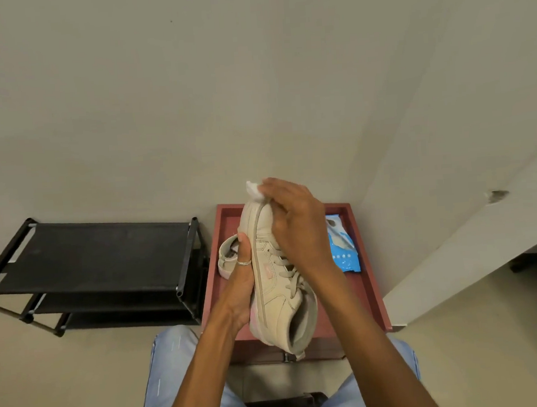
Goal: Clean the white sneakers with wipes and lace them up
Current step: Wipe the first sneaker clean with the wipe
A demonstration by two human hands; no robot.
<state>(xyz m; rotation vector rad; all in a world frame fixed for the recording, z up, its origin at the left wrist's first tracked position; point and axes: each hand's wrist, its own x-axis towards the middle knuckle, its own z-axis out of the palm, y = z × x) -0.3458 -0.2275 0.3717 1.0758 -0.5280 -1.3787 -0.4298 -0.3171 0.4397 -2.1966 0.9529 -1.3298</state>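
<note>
My left hand (pixel 238 288) grips a white laced sneaker (pixel 273 295) by its sole side, holding it toe-up above the reddish tray (pixel 373 288). At the toe, my right hand (pixel 294 223) presses a white wipe (pixel 253 189) against the shoe, its fingers curled over the wipe. A second white sneaker (pixel 228 259) lies in the tray behind my left hand, mostly hidden. A blue and white wipes pack (pixel 343 249) lies in the tray to the right.
A black shoe rack (pixel 99 256) stands to the left of the tray against the wall. A white ledge (pixel 474 252) runs along the right. My knees in blue jeans (pixel 177 368) are below the tray.
</note>
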